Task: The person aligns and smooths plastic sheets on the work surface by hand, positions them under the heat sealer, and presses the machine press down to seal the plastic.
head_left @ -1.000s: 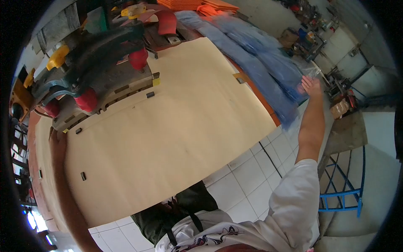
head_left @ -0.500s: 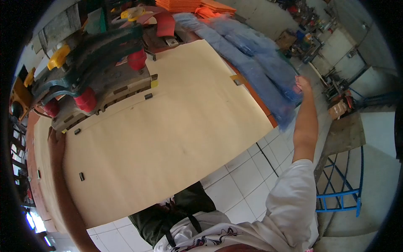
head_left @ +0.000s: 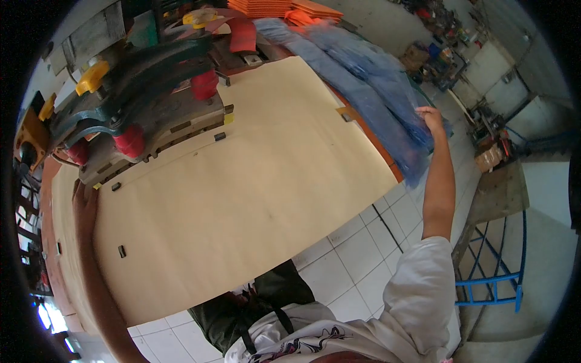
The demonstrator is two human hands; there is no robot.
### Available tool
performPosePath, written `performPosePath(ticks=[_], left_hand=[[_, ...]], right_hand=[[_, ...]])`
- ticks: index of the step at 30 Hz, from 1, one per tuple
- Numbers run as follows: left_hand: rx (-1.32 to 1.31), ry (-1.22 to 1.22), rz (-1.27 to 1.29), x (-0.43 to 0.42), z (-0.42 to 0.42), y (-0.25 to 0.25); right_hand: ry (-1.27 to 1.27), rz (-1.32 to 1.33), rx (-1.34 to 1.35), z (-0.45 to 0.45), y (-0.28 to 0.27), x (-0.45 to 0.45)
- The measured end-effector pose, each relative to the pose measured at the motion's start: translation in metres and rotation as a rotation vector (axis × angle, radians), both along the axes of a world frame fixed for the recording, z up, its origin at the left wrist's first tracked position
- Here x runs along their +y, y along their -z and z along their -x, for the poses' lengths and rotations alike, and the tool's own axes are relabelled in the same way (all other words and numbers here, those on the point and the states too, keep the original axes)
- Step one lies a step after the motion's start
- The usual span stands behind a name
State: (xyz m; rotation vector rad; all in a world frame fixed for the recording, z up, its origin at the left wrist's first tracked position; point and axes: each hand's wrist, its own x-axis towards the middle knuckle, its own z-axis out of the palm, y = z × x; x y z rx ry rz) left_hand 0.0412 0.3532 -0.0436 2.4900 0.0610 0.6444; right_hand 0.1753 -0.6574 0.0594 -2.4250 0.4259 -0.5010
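Observation:
On the left, my left hand (head_left: 85,196) lies on the large tan sheet (head_left: 254,199), close to the corner of a machine's metal plate (head_left: 181,130). Its fingers look stretched forward, with the tips dark and hard to see. At the right, my right hand (head_left: 432,118) is off the sheet, at the outer edge of the translucent blue plastic sheeting (head_left: 363,78). Its fingers look pinched together on that plastic. Several small dark metal pieces (head_left: 219,137) sit on the tan sheet, one on a yellowish tab (head_left: 346,115) near its right edge.
The machine's dark green arms (head_left: 133,78), with red fittings (head_left: 129,142) and yellow knobs (head_left: 92,77), stand over the sheet's left side. Orange sheets (head_left: 260,7) are stacked at the back. A blue metal frame (head_left: 493,281) stands right, on the tiled floor (head_left: 330,272).
My right hand has shifted slightly left and up, its fingers now pointing left at the plastic. The plastic's edge has moved outward beside it. My left hand stays at the same corner.

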Motion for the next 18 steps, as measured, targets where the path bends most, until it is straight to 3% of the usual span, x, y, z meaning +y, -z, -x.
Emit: performPosePath(ticks=[5, 11, 13, 18], left_hand=[[-0.027, 0.025, -0.058, 0.01, -0.005, 0.007], [0.0, -0.031, -0.107, 0.011, -0.005, 0.008], [0.009, -0.033, -0.136, 0.01, -0.005, 0.008], [0.009, -0.023, -0.129, 0.007, -0.006, 0.005]], right_hand=[[0.034, -0.086, -0.07, -0.001, 0.003, -0.01], [0.05, -0.359, -0.288, -0.007, 0.01, -0.026], [0.183, -0.503, -0.337, -0.003, 0.005, -0.018], [0.191, -0.616, -0.462, 0.0, 0.006, -0.027]])
